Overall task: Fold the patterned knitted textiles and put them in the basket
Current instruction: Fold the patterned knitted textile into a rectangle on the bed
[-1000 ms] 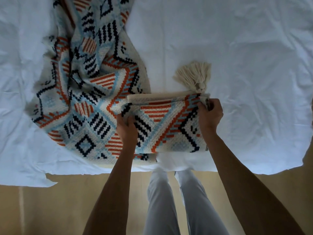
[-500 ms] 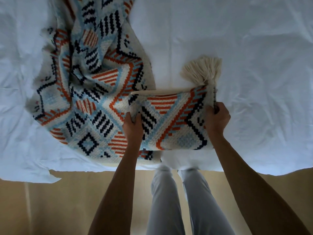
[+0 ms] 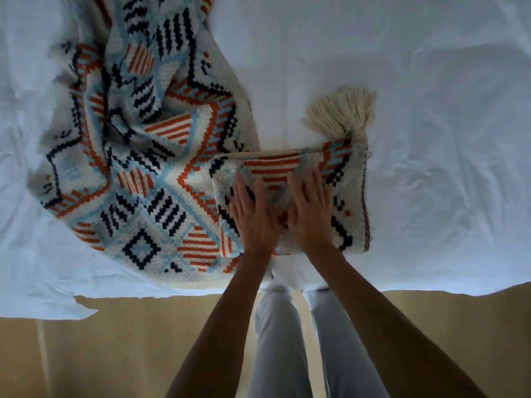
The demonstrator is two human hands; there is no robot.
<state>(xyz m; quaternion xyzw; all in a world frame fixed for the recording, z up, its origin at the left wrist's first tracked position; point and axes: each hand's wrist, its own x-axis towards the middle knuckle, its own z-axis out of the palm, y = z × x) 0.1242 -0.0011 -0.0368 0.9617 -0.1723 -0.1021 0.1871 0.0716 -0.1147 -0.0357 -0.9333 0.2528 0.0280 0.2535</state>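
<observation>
A knitted textile [image 3: 138, 168] with orange, navy and light-blue geometric patterns lies rumpled on the white sheet [image 3: 431, 110], stretching from the top left toward the near edge. Its right end is folded over into a flat rectangle [image 3: 344, 196] with a cream tassel [image 3: 342, 113] sticking out at the far right corner. My left hand [image 3: 255, 216] and my right hand [image 3: 310, 214] lie flat side by side on the folded part, fingers spread, palms down, gripping nothing. No basket is in view.
The white sheet covers a bed-like surface whose near edge [image 3: 431, 288] runs across the lower frame. Below it are a tan floor [image 3: 129, 340] and my legs [image 3: 287, 340] in light trousers.
Both hands have let go of the fold's side edges and moved inward onto its top, palms flat. The folded part now lies flat on the sheet.
</observation>
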